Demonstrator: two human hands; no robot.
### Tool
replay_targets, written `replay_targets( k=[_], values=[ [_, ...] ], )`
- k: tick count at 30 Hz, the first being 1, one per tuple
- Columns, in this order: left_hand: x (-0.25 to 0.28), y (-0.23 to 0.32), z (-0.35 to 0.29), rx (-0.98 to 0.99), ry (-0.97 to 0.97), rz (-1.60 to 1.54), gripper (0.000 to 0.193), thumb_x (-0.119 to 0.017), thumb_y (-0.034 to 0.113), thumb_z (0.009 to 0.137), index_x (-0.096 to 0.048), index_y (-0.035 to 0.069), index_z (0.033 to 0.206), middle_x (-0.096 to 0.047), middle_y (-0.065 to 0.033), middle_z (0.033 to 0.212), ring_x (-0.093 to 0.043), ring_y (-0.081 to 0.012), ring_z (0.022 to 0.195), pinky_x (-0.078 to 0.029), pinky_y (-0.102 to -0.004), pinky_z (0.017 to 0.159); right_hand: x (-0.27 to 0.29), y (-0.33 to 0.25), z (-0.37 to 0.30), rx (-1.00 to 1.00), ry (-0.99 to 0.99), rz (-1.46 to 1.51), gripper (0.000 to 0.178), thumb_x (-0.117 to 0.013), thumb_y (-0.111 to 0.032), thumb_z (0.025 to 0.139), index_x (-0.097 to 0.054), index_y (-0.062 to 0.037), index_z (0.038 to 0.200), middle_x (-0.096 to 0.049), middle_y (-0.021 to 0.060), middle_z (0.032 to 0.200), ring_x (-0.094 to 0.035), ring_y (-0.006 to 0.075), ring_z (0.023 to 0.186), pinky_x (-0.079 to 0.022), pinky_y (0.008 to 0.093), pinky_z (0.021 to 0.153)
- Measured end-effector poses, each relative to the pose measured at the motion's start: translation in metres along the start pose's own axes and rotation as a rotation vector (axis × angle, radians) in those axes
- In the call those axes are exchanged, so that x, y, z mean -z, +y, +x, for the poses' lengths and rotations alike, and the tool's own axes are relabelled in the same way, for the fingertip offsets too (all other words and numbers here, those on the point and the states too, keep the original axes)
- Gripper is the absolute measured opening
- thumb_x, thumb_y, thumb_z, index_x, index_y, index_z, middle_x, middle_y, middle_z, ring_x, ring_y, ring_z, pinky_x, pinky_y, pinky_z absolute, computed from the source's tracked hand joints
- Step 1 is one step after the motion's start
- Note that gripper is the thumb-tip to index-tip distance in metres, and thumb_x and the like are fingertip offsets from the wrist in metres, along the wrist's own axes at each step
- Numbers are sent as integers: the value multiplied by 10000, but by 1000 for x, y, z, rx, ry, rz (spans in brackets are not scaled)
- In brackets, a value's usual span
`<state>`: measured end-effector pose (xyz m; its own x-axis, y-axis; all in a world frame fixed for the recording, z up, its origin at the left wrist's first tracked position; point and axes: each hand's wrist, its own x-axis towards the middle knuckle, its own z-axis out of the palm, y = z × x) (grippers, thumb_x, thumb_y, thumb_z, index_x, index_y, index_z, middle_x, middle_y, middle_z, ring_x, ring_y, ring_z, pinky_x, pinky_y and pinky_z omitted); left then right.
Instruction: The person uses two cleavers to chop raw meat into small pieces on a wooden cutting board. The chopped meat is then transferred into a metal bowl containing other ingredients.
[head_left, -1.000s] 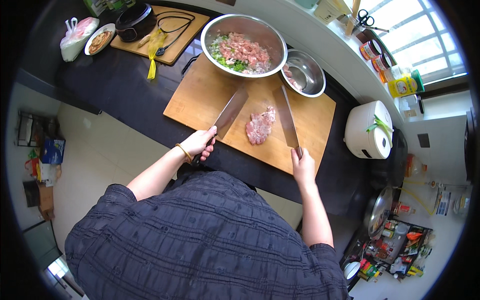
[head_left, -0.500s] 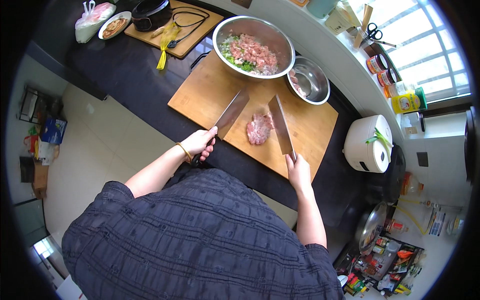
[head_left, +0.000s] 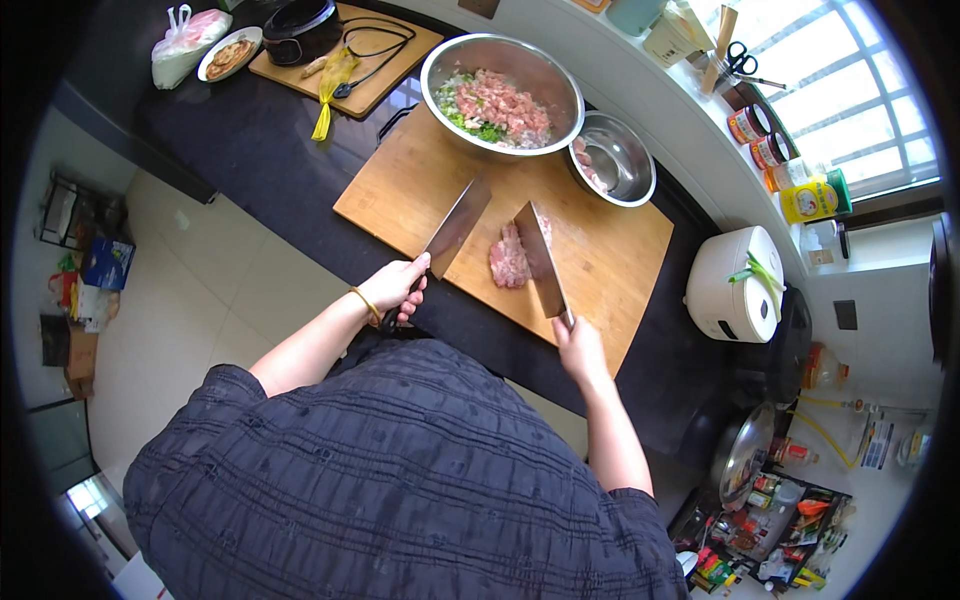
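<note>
A flattened lump of raw minced meat (head_left: 508,262) lies on a large wooden cutting board (head_left: 610,290). My right hand (head_left: 581,350) is closed round the handle of a cleaver (head_left: 543,262), whose wide blade crosses the meat and hides part of it. Another cleaver (head_left: 460,226) is gripped in my left hand (head_left: 396,289), with its blade over the board to the left of the meat, apart from it. A big steel bowl (head_left: 436,92) at the board's far edge holds chopped pink meat and green vegetables. Beside it, a smaller steel bowl (head_left: 628,170) contains some meat pieces.
At the far left are a second board (head_left: 400,72), a black appliance (head_left: 300,30) with a cord, a plate of food (head_left: 229,54) and a plastic bag (head_left: 187,47). A white rice cooker (head_left: 728,285) with green onion on top stands right. Jars (head_left: 748,124) line the windowsill.
The right cleaver has shifted left, from the meat's right side to across it. The left hand and its cleaver have hardly moved.
</note>
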<state>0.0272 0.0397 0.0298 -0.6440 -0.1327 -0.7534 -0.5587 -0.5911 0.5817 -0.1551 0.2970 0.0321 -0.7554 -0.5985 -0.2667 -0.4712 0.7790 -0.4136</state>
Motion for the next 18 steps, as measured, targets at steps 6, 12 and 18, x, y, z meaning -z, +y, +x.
replay_targets(
  k=[6,12,18],
  values=[
    [1,1,-3,-9,-1,6,424,-389,494,882,-382,106,710,-360,26,500,-314,-62,377,-305,-220,340,-16,-1,-2,-80,6,-69,317,-541,-285,837,-565,30,845,-594,240,780,-589,372,775,-457,393,673],
    [8,-5,-3,-25,15,10,426,-389,494,882,-388,102,714,-365,24,504,-320,-61,377,-313,-223,338,2,-28,-8,48,118,131,348,-527,-307,839,-545,38,798,-583,259,756,-576,401,761,-452,428,669],
    [12,-8,-4,-17,17,-12,425,-392,495,880,-390,100,721,-367,22,506,-318,-64,376,-314,-221,339,17,-35,0,42,26,26,373,-527,-326,836,-535,48,845,-580,270,760,-575,409,769,-455,443,669]
  ],
)
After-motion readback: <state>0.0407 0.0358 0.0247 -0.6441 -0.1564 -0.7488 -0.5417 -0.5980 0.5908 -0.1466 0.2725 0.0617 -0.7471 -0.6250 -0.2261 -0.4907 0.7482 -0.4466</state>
